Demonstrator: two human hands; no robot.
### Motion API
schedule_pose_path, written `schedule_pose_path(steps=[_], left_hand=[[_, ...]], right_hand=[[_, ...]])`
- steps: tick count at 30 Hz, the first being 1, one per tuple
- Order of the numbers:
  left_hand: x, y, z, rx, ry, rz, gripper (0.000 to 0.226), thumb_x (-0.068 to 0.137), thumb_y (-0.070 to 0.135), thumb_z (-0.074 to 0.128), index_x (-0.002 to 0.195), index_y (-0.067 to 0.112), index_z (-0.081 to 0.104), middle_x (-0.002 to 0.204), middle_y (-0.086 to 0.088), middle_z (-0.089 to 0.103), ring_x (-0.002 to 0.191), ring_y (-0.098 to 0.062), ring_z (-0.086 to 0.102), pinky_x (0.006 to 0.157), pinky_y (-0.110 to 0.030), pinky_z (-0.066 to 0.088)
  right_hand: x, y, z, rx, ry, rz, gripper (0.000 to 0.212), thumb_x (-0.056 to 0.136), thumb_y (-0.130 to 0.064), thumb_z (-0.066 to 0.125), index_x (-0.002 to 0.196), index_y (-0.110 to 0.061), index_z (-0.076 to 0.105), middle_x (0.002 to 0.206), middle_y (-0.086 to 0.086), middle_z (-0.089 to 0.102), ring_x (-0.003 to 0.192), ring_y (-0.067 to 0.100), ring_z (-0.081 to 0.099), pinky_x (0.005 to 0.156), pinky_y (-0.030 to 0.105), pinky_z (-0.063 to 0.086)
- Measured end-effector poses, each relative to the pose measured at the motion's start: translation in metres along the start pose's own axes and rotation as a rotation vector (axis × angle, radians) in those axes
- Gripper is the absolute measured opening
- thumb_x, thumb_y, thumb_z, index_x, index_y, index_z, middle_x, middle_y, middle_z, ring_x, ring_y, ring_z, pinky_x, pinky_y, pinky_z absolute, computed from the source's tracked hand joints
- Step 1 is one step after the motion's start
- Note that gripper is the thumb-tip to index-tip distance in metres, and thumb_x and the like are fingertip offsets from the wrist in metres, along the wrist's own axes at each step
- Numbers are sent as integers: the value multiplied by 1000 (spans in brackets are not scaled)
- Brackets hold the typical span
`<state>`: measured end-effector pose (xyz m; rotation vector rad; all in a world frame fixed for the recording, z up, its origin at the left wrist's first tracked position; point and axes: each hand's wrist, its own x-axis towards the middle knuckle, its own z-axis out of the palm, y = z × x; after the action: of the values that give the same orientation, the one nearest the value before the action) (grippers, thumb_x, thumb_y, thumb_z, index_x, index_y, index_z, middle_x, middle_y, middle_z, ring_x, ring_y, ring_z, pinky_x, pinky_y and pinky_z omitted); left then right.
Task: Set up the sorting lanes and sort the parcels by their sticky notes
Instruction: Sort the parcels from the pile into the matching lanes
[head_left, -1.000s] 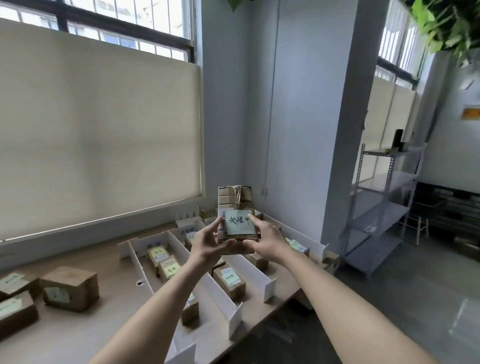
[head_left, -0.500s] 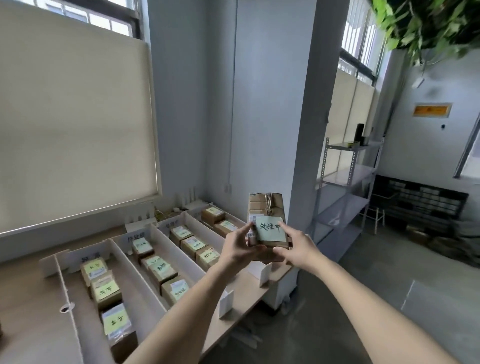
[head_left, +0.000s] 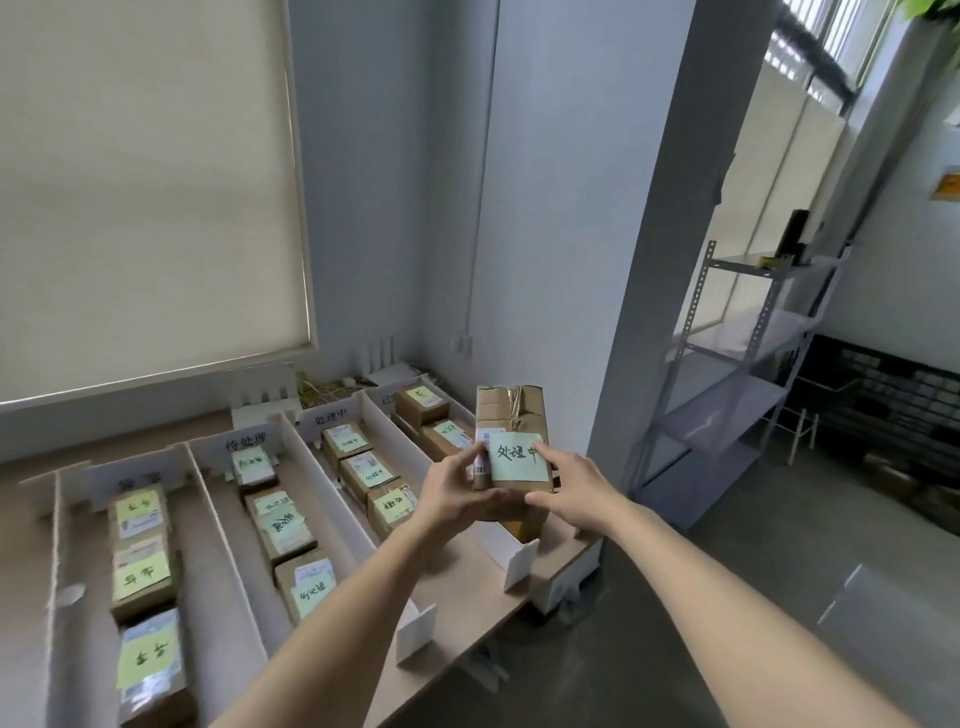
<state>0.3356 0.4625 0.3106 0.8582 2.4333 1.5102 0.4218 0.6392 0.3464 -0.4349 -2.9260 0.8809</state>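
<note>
Cardboard parcel (head_left: 511, 415), tied with string and bearing a green sticky note (head_left: 519, 461), is gripped between left hand (head_left: 451, 491) and right hand (head_left: 574, 488), raised above the white lanes (head_left: 332, 488) stretching toward eight o'clock on the table (head_left: 467, 587).

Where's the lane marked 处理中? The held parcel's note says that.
In the head view, third lane from the left, just left of the parcel both hands hold.

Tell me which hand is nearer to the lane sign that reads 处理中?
Left. The left hand grips the held parcel on its sign-facing side; the right hand is farther from the lane sign.
</note>
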Motion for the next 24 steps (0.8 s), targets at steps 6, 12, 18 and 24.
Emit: schedule_pose_path(steps=[6, 12, 18, 24], left_hand=[[36, -38, 5, 75, 101, -123, 90, 71, 42, 84, 148, 21, 43, 139, -3, 57, 113, -19, 62, 85, -32, 57], [70, -76, 26, 128, 230, -267, 81, 73, 30, 85, 144, 20, 47, 137, -1, 58, 115, -18, 60, 84, -20, 51], [81, -123, 81, 147, 337, -448, 84, 73, 27, 86, 146, 20, 45, 134, -1, 60, 110, -11, 60, 75, -12, 51], [74, -172, 146, 161, 353, -645, 89, 73, 35, 85, 149, 22, 40, 138, -2, 57, 119, -17, 57, 87, -28, 54]], right_hand=[[71, 21, 26, -63, -104, -76, 89, 88, -31, 77, 160, -30, 25, 153, 0, 45, 139, 22, 46, 100, 40, 55], [153, 48, 56, -121, -271, -178, 93, 83, -40, 77, 159, -36, 23, 155, 0, 41, 142, 25, 41, 108, 47, 48], [211, 98, 95, -195, -446, -287, 91, 85, -39, 77, 158, -41, 22, 153, 1, 44, 138, 25, 44, 109, 44, 44], [228, 158, 146, -218, -625, -333, 88, 87, -39, 75, 157, -40, 23, 152, -2, 43, 136, 22, 45, 103, 41, 47]])
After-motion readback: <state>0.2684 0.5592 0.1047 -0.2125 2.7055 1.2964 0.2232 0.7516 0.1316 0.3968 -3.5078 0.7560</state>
